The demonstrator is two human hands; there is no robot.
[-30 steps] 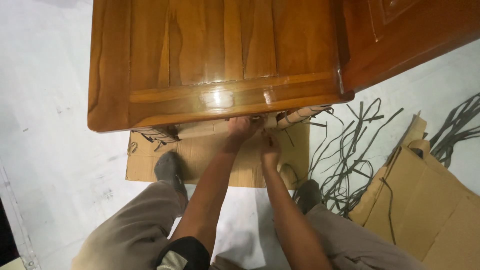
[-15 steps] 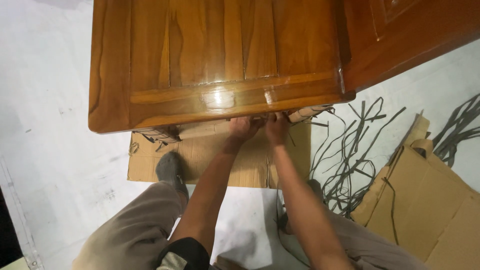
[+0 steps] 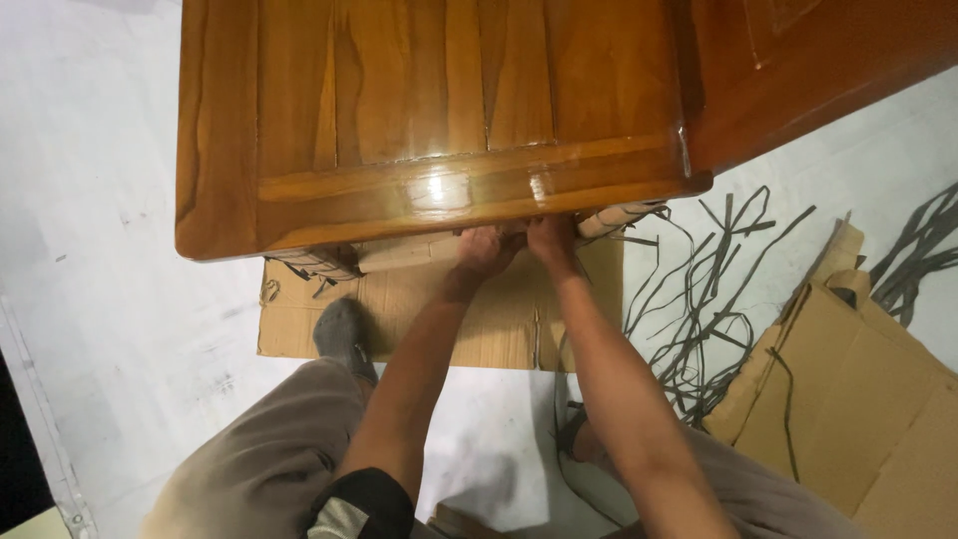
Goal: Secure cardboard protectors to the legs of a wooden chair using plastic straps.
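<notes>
Both hands, left hand [image 3: 486,250] and right hand [image 3: 549,238], are pressed side by side beneath the near edge of the varnished wooden tabletop [image 3: 439,120]; whether the fingers are closed cannot be told. The tabletop is positioned above flattened cardboard [image 3: 499,319].

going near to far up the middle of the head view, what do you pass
Left hand and right hand at the table's near edge → flat cardboard sheet under them → glossy wooden table top.
</notes>
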